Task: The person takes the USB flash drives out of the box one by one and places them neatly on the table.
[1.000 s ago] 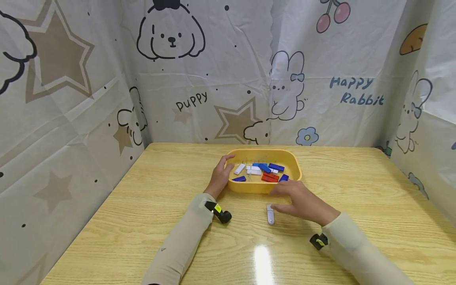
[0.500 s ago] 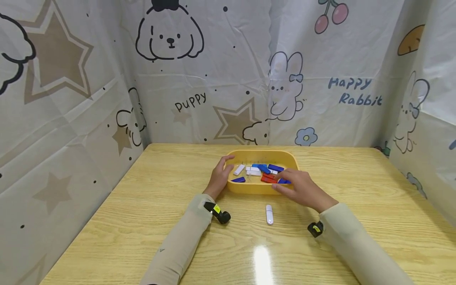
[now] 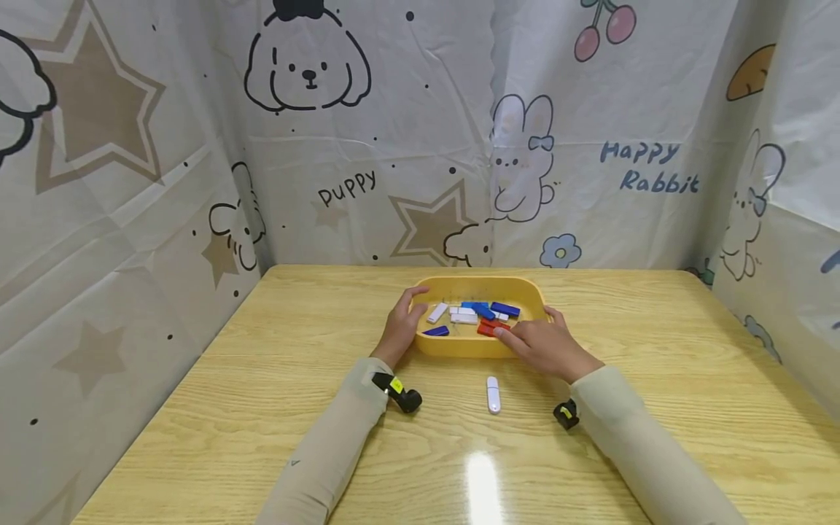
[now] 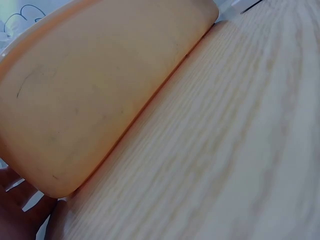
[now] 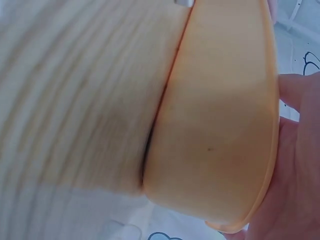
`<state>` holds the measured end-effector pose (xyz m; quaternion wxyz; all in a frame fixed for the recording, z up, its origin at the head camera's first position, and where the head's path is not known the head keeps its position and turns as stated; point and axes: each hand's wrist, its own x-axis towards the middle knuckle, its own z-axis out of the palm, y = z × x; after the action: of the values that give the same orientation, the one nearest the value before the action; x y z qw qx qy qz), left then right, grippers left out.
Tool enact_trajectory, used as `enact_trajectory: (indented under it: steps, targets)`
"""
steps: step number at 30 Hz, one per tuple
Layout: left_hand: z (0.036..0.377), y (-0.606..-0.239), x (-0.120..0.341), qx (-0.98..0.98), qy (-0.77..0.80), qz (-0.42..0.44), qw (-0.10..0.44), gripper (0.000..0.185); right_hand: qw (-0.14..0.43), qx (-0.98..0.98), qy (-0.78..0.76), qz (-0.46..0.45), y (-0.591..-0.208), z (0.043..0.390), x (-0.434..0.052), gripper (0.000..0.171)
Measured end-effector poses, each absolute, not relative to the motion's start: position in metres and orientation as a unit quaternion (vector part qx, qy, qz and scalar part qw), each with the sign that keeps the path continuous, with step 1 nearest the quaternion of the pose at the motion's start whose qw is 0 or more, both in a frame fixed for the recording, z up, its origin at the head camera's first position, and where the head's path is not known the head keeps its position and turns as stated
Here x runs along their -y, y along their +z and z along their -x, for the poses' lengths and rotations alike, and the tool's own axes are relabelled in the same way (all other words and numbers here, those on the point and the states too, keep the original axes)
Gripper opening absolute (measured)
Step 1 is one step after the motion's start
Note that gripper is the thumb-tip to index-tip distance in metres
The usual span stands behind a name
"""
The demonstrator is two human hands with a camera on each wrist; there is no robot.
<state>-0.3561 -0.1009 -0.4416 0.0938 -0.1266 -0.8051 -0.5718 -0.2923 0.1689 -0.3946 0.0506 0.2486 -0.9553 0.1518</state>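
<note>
A yellow plastic bin (image 3: 472,348) stands on the wooden table, holding several blue, white and red sticks that look like USB sticks. My left hand (image 3: 397,326) grips its left end, fingers around the outside and thumb over the rim. In the left wrist view, fingers (image 4: 20,200) wrap under the end of the bin wall (image 4: 100,100). My right hand (image 3: 547,345) holds the right end, its thumb over the front rim beside the red sticks (image 3: 487,328). The right wrist view shows that hand (image 5: 295,160) against the rim. One white USB stick (image 3: 494,394) lies in front of the bin.
The wood-grain table (image 3: 315,321) reaches back to a printed curtain (image 3: 328,219) that hangs along the rear and both sides. A black wrist camera (image 3: 403,397) is strapped at the left cuff, another camera (image 3: 566,414) at the right.
My right hand has moved from beside the white USB stick, past the bin's front right corner, to hold the bin's right end. The left hand keeps its grip; the white stick stays put.
</note>
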Motion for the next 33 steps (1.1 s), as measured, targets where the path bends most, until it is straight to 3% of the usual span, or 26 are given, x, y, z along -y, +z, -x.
enact_trajectory:
  steps: [33]
  targets:
    - [0.3542,-0.4409,0.1008,0.809,-0.568,0.12,0.087,0.039,0.079,0.96,0.126,-0.238,-0.3992,0.291,-0.1646,0.047]
